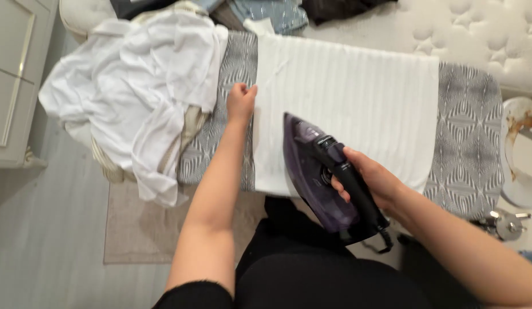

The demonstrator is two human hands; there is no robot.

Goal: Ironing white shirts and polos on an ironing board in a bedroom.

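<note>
Two bare arms reach out over the ironing board (472, 143). Nearest, the right hand (372, 180) has its fingers wrapped around the black handle of a purple iron (320, 171), which rests on the near edge of a folded white cloth (357, 97). Farther on, the left hand (241, 103) presses flat, fingers together, on the cloth's left edge. Beyond it, rumpled white laundry (134, 91) is heaped over the board's left end, beside a bed (477, 34).
</note>
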